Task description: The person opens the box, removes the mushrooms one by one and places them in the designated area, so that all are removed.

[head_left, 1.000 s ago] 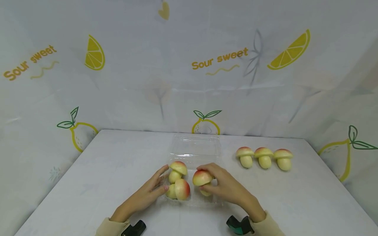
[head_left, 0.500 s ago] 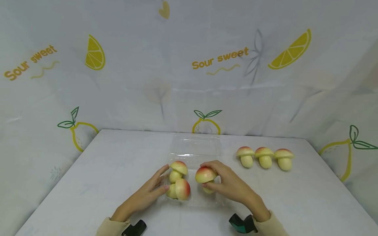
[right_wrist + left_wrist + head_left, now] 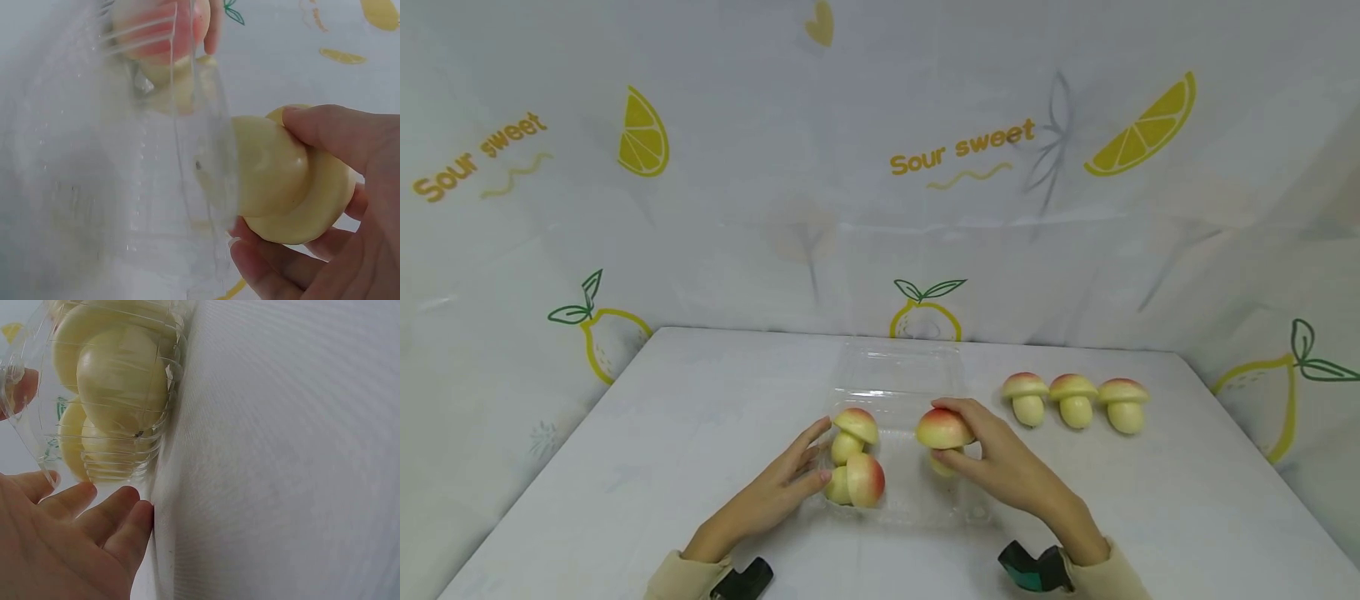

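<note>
My right hand (image 3: 1003, 458) pinches an artificial mushroom (image 3: 942, 428) with a red-tinged cap, thumb by its stem. It is over the right part of a clear plastic box (image 3: 912, 492); the right wrist view shows the stem end (image 3: 269, 165) partly behind a clear wall. Two similar mushrooms lie in the box's left part, one upright at the back (image 3: 854, 425) and one sideways in front (image 3: 865, 481). My left hand (image 3: 778, 487) is at the box's left side. Its extended fingers (image 3: 109, 515) are at the ribbed wall, its thumb (image 3: 24, 394) near the rim.
The box's clear lid (image 3: 898, 368) lies folded back behind it. To the right, three more mushrooms stand in a row: left (image 3: 1026, 398), middle (image 3: 1073, 400) and right (image 3: 1124, 404). A printed cloth (image 3: 737, 208) hangs behind the white table (image 3: 700, 400).
My right hand has moved right and slightly away from me, carrying the mushroom from the box's middle right toward its right edge. The left hand and the two mushrooms beside it have stayed put.
</note>
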Available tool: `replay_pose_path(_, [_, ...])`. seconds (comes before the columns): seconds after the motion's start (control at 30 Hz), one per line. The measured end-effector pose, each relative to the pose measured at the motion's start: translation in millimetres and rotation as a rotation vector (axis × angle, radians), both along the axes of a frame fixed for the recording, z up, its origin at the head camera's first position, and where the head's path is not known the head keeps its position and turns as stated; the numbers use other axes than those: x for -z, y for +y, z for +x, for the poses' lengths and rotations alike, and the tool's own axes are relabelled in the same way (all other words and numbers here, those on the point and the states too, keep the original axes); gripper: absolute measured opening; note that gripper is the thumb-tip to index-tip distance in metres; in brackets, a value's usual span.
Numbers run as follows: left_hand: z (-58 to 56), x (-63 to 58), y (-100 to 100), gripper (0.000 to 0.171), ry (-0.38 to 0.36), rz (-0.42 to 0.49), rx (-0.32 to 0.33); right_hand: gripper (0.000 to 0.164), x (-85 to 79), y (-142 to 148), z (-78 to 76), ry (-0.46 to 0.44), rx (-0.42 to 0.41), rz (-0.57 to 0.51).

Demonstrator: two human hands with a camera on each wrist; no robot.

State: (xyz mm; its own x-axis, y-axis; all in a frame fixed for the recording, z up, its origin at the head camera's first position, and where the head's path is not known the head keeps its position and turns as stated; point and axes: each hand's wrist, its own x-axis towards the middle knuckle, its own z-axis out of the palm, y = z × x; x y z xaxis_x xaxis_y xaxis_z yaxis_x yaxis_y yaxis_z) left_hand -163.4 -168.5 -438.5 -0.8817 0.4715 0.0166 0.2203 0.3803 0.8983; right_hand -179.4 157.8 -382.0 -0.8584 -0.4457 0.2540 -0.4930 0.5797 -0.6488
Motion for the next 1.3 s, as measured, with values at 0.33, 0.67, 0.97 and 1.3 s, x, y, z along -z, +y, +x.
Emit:
replay_pose_path(0.33, [-0.4, 0.9, -0.2, 0.069, 0.007, 0.002, 0.007, 0.054, -6.9, 20.9, 3.8, -0.002, 0.024, -0.018])
replay_pose_path(0.67, [-0.2, 1.4, -0.6, 0.068, -0.001, 0.011, 0.009, 0.057, -8.6, 39.1, 4.5, -0.015, 0.065, -0.012])
replay_pose_path(0.97, [-0.1, 1.5, -0.6, 0.068, -0.006, 0.012, 0.008, 0.056, -7.3, 49.6, 1.9, -0.009, 0.094, 0.023])
replay_pose_path(1.3, [-0.1, 1.4, -0.4, 0.069, 0.002, 0.015, 0.008, 0.053, -7.0, 66.3, -1.5, -0.052, 0.057, 0.015])
